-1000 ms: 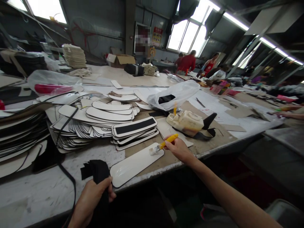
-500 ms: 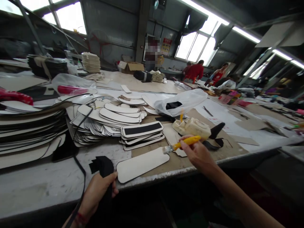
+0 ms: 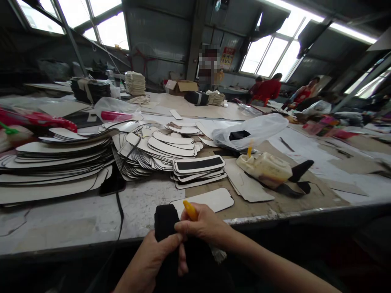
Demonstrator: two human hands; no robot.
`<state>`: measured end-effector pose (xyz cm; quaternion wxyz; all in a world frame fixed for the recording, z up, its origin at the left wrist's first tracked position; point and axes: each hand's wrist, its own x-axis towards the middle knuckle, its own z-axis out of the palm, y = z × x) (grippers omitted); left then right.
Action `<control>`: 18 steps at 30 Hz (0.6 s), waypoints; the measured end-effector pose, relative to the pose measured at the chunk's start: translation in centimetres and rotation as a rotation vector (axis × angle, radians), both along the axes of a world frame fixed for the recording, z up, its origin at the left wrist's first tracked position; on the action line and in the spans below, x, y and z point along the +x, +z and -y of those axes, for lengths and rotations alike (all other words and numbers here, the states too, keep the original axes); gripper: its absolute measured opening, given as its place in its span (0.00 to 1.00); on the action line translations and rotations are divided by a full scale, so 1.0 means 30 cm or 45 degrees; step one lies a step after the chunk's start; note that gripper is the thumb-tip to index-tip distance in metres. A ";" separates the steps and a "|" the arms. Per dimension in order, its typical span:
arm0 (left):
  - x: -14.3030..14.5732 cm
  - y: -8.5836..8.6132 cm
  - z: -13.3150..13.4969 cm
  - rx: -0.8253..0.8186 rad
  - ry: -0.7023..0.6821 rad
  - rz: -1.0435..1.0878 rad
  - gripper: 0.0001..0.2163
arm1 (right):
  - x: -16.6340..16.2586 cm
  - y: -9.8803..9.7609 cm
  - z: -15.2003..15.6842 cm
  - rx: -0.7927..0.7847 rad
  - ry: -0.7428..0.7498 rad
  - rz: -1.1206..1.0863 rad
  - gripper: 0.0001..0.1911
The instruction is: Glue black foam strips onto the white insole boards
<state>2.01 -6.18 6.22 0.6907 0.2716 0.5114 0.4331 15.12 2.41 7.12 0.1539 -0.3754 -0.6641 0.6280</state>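
Close to the table's front edge, my left hand [image 3: 157, 254] grips a bundle of black fabric strips [image 3: 165, 217]. My right hand [image 3: 204, 223] holds a yellow-handled brush [image 3: 190, 210] in its palm, bristles pointing down past the wrist. Its fingertips meet the left thumb at the strips' edge; whether they pinch a single strip is hidden. Just beyond the hands a white rounded panel [image 3: 215, 199] lies flat, partly covered by the right hand. Behind it sits a short pile of white panels [image 3: 200, 173], the top one bearing a black strip.
Stacks of white curved panels [image 3: 61, 165] fill the left, with a fanned heap [image 3: 143, 158] beside them. At right stand a cut-open plastic jug [image 3: 269, 169] with a yellow stick and a clear plastic bag [image 3: 253, 130]. Other people [image 3: 267, 91] are in the background.
My right hand has moved left and down from the white panel to the black strips, turning the brush's bristles downward. My left hand has let go of the panel's end. The view has shifted left.
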 end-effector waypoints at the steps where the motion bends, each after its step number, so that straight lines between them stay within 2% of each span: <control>1: 0.006 -0.002 0.000 0.003 -0.026 -0.017 0.15 | -0.009 -0.010 0.006 -0.077 -0.001 -0.019 0.13; 3: 0.015 -0.004 -0.001 -0.004 -0.025 -0.027 0.16 | -0.012 -0.018 0.015 -0.101 -0.022 -0.041 0.15; 9: 0.025 0.007 -0.001 -0.089 0.114 0.032 0.12 | 0.026 -0.004 0.017 0.056 0.054 -0.002 0.16; 14: 0.014 -0.024 0.015 -0.143 0.106 -0.021 0.14 | 0.052 -0.001 -0.010 0.360 -0.108 0.119 0.17; 18: -0.014 -0.074 0.045 -0.235 0.008 -0.206 0.18 | 0.104 -0.005 -0.043 0.471 -0.279 0.148 0.17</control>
